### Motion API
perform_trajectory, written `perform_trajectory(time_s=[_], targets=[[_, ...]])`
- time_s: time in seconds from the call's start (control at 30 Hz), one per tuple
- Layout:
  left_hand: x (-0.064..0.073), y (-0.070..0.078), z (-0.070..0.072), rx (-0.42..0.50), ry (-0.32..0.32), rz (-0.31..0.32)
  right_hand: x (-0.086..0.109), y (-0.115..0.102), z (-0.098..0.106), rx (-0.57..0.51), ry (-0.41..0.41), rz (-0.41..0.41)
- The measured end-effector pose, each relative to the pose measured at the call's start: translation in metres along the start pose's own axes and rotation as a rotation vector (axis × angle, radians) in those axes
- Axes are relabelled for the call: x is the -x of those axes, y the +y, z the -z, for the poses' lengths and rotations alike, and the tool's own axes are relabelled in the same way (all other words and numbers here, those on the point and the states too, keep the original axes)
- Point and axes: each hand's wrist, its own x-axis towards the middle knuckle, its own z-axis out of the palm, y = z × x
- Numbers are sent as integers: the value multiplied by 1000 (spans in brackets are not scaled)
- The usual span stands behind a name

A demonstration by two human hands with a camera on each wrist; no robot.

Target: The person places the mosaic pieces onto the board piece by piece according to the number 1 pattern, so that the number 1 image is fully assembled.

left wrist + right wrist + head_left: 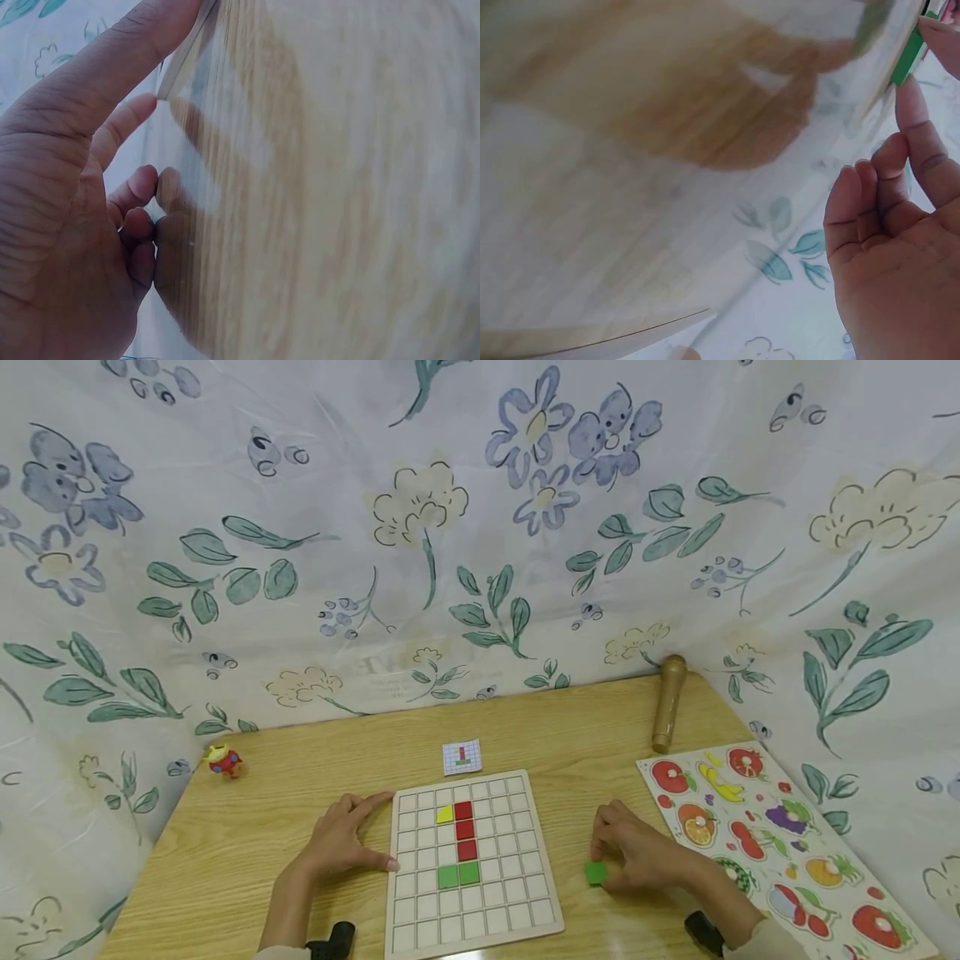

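A wooden grid board lies on the table, bearing a yellow corner-cut tile, several red square tiles in a column and two green tiles below them. My left hand touches the board's left edge with thumb and index finger spread apart; in the left wrist view its other fingers bend toward the tabletop. To the right of the board, my right hand pinches a green square tile between thumb and index finger, near the table surface. The right wrist view shows this green tile edge-on.
Behind the board lies a small pattern card with a coloured grid. A fruit picture board lies at the right, with a brown microphone-shaped object behind it. A small red-and-yellow toy stands far left. Floral cloth borders the table.
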Motion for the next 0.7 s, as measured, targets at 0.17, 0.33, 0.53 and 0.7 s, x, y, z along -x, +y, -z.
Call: perform_trajectory(time_s=[0.17,0.33,0.53,0.7], targets=[[0,-1,0,1,5,-10,-6,-5,0,-3,22,40],[0,-2,-2,1,5,-7,-10,-10,2,3,28,52],[-1,-5,-3,4,6,-4,-16,-16,4,24,15,40],[-1,-4,-2,-8,7,-14,-23,-20,5,49,8,55]])
